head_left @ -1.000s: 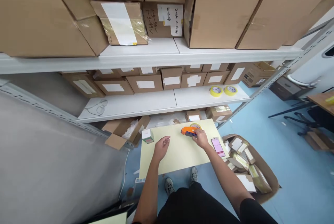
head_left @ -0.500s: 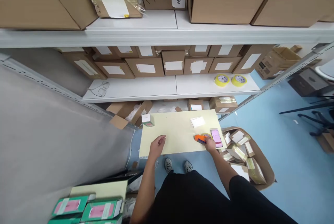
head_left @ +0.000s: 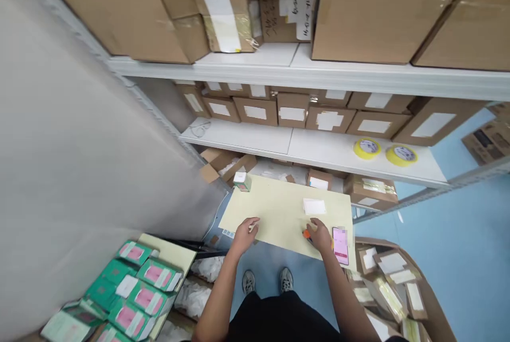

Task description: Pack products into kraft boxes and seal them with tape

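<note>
The right hand point(head_left: 320, 234) lies closed over an orange tape dispenser point(head_left: 306, 234) near the front right corner of the pale yellow worktop point(head_left: 274, 206), covering most of it so only an orange end shows. Just right of it a pink-screened phone point(head_left: 340, 245) lies along the right edge, and a white label point(head_left: 314, 206) sits a little further back, apart from both. The left hand point(head_left: 244, 231) rests at the front edge with fingers loosely curled, holding nothing that can be made out. A small green-and-white box point(head_left: 242, 181) stands at the back left corner. 2 yellow tape rolls point(head_left: 384, 151) lie on the shelf behind. By the look of it the dispenser is being set down or parked at the front edge; letting go cleanly calls for keeping clear of the phone beside it.
</note>
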`<state>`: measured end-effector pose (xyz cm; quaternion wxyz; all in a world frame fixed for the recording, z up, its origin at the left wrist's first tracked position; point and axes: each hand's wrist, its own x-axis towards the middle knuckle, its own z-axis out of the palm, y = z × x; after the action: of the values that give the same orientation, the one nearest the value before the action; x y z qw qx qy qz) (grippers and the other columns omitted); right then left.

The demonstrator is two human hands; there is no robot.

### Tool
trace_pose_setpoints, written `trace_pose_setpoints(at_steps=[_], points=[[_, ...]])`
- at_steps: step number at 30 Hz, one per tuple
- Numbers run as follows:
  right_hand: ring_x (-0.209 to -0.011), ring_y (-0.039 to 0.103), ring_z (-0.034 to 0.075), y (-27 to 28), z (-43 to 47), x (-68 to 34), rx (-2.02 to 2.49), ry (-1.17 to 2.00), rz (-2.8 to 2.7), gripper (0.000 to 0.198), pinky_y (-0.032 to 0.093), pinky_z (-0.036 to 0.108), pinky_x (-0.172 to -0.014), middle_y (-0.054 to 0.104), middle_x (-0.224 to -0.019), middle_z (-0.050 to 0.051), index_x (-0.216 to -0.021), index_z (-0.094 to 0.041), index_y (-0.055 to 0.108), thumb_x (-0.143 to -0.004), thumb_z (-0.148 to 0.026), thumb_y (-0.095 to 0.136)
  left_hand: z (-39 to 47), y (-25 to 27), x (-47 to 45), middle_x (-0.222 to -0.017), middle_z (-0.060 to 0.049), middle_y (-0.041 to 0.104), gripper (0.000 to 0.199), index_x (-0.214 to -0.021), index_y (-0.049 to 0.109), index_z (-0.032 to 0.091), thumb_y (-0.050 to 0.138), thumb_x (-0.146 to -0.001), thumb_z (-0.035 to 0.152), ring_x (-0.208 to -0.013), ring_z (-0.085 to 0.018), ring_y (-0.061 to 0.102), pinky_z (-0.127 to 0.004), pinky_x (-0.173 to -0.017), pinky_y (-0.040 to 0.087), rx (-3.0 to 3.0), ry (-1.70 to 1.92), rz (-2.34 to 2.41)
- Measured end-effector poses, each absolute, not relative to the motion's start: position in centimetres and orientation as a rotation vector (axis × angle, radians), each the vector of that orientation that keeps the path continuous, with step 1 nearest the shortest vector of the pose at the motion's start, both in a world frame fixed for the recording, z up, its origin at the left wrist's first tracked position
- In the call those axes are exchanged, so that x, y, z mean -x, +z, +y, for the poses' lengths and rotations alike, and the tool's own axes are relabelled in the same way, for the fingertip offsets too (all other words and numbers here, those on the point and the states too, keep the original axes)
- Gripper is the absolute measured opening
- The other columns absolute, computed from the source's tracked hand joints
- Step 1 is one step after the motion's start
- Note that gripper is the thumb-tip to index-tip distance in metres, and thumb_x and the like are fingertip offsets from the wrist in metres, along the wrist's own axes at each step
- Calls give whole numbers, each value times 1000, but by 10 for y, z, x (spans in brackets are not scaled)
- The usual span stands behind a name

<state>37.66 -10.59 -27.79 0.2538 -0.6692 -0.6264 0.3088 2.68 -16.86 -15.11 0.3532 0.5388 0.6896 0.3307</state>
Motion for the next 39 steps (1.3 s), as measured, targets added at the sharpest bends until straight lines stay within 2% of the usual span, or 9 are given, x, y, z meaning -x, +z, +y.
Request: trace_pose_setpoints(at_steps=[9,13,16,19,24,33,39], points=[[-132,62,35,-205,-65,-305,1341,992,-1824,53,56,55,-104,68,-141,14,-134,-22,66,-93,-54,55,-219,-106,-7,-130,-11,71,36,-121,75,24,60,-91,34,-110,-24,69,-38,-91,59,-1395,1005,1931],[-138,58,33,-191,-80,-250,1165,1030,-1921,56,56,54,-107,62,-149,12,-142,-25,62,-95,-54,55,-274,-105,24,-127,-11,73,33,-120,75,24,61,-91,33,-114,-25,69,-43,-104,54,-1380,1109,2041],[-143,54,32,-186,-108,-204,1009,1072,-2006,56,51,55,-114,60,-151,12,-144,-25,61,-95,-51,57,-325,-111,48,-125,-11,74,34,-121,74,23,61,-92,33,-115,-26,69,-46,-105,54,-1273,1179,2160],[-145,53,32,-183,-145,-160,900,1107,-2075,54,45,55,-121,60,-152,11,-144,-26,62,-95,-48,58,-378,-115,65,-126,-12,74,35,-123,74,23,62,-92,36,-114,-28,70,-47,-103,56,-1154,1245,2245],[-145,54,31,-172,-223,-92,703,1168,-2197,54,43,56,-122,60,-152,12,-145,-26,62,-96,-48,58,-468,-112,88,-138,-12,70,42,-131,72,24,65,-93,39,-130,-28,64,-48,-114,49,-1007,1376,2322],[-142,56,32,-145,-404,31,320,1150,-2475,54,45,54,-121,62,-150,14,-144,-22,64,-98,-49,57,-680,-124,135,-141,-12,67,51,-139,67,24,65,-92,44,-127,-25,65,-44,-110,53,-601,1667,2420],[-144,54,32,-140,-537,108,20,1158,-2582,57,43,54,-122,61,-152,15,-151,-21,58,-100,-46,55,-835,-129,150,-142,-14,66,54,-139,67,22,66,-92,48,-129,-27,64,-44,-111,52,-245,1803,2490]])
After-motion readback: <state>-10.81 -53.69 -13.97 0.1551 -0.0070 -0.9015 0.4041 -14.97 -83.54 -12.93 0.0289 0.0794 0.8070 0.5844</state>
